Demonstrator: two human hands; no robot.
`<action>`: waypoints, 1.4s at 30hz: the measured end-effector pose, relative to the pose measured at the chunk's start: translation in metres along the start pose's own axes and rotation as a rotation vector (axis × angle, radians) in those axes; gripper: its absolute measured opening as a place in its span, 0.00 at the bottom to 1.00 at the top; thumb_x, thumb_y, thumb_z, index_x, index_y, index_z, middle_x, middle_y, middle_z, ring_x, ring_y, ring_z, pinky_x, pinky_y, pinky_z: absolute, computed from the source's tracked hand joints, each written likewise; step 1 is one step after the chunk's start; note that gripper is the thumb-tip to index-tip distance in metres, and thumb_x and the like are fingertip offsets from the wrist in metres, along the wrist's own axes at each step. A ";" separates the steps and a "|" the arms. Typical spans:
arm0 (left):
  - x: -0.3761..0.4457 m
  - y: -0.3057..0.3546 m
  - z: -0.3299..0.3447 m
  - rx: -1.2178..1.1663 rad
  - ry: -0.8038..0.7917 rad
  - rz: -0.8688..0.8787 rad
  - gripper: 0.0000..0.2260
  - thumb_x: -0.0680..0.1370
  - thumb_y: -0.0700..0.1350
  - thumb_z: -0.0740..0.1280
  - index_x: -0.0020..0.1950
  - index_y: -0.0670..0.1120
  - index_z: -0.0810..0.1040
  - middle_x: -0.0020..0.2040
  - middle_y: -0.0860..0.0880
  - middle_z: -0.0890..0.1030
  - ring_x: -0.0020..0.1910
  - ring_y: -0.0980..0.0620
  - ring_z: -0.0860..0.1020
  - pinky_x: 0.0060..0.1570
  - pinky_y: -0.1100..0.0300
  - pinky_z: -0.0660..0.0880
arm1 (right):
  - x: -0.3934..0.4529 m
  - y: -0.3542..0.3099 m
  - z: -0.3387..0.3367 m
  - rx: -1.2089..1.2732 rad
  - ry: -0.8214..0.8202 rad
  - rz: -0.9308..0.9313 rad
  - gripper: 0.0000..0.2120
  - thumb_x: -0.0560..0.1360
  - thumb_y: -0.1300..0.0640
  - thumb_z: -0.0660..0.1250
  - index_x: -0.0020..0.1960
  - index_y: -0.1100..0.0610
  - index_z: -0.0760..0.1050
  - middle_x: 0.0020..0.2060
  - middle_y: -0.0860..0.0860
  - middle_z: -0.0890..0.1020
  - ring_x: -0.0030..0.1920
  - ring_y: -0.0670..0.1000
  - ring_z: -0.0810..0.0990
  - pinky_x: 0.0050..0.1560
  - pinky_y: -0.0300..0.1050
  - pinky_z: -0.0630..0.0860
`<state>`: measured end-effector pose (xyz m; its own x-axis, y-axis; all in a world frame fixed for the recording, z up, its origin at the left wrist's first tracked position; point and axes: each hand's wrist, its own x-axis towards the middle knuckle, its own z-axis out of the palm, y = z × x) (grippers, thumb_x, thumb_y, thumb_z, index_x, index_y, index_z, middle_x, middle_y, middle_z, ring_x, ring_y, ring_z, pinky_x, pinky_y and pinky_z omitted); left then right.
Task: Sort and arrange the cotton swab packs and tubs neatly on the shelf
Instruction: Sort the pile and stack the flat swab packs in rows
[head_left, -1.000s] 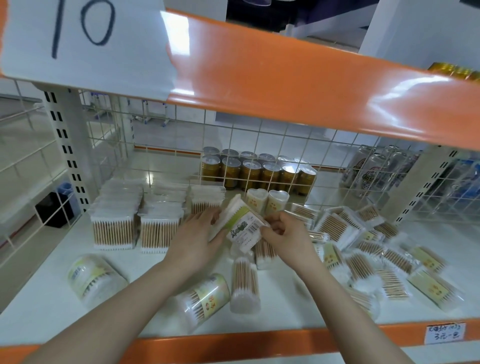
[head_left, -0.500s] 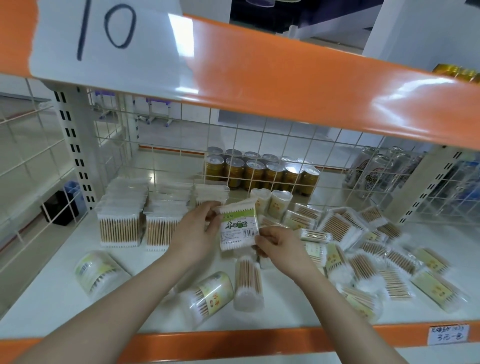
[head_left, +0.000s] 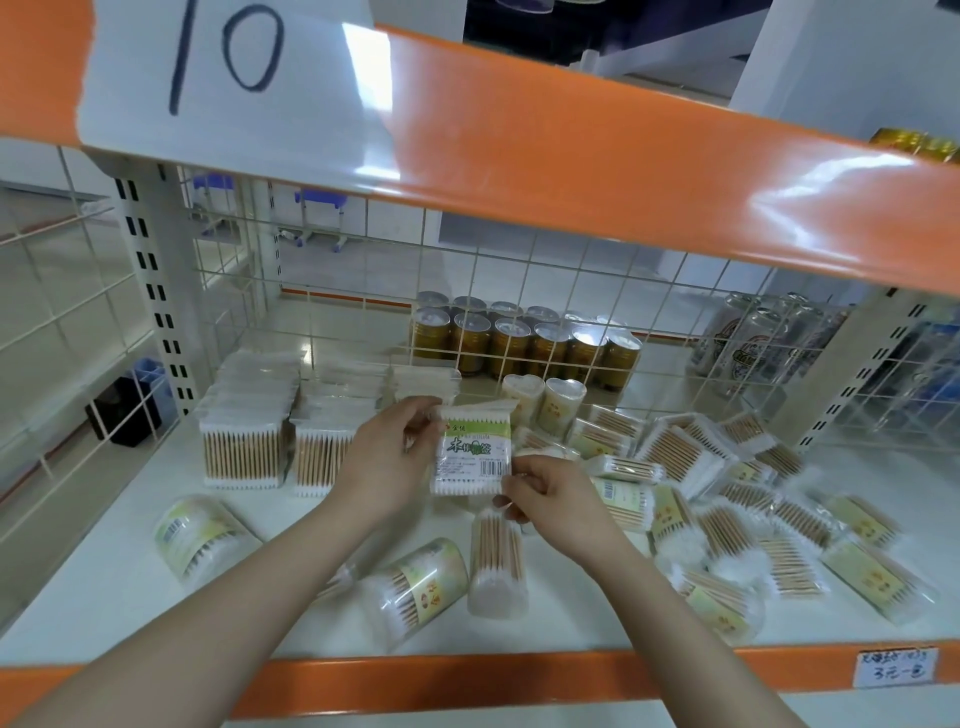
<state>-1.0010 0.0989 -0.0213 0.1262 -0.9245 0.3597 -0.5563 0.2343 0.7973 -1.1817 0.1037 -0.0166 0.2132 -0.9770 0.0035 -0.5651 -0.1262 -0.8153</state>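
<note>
Mid-sort: left hand (head_left: 384, 457) & right hand (head_left: 550, 493) both pinch a flat clear cotton swab pack w/ green label (head_left: 474, 451), held upright above the white shelf (head_left: 93, 587), centre. Next, probably: stand it beside the neat pack rows (head_left: 291, 441) far left, label squared.

A labelled cotton swab pack (head_left: 474, 451) was held upright above the white shelf (head_left: 104, 561), pinched at its upper left by the left hand (head_left: 387, 457) and at its lower right by the right hand (head_left: 550, 491); stacked packs (head_left: 244, 441) stood to the left, loose packs (head_left: 727, 499) and toppled tubs (head_left: 415, 587) around
</note>
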 end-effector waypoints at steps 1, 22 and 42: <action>0.000 -0.001 0.000 -0.007 -0.006 0.003 0.12 0.79 0.43 0.62 0.61 0.46 0.76 0.49 0.51 0.79 0.47 0.55 0.75 0.47 0.65 0.70 | 0.000 0.001 0.000 -0.009 0.000 -0.007 0.09 0.76 0.63 0.60 0.50 0.60 0.79 0.40 0.56 0.84 0.35 0.46 0.80 0.48 0.49 0.78; 0.000 0.001 -0.013 -0.145 -0.023 -0.119 0.06 0.75 0.39 0.68 0.49 0.48 0.75 0.41 0.55 0.77 0.38 0.61 0.74 0.33 0.77 0.69 | 0.017 0.000 0.011 -0.142 0.037 -0.076 0.14 0.77 0.62 0.59 0.61 0.54 0.75 0.43 0.46 0.77 0.41 0.44 0.74 0.39 0.31 0.68; -0.010 -0.011 0.017 0.536 -0.157 0.077 0.14 0.79 0.46 0.60 0.63 0.52 0.75 0.64 0.49 0.69 0.59 0.50 0.71 0.51 0.59 0.72 | 0.029 0.032 -0.021 -0.263 0.180 -0.058 0.16 0.76 0.64 0.59 0.61 0.53 0.75 0.48 0.49 0.78 0.42 0.45 0.75 0.37 0.32 0.68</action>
<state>-1.0098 0.1009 -0.0418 -0.0317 -0.9541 0.2980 -0.9039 0.1546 0.3988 -1.2102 0.0681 -0.0303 0.1200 -0.9786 0.1673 -0.7474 -0.1999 -0.6335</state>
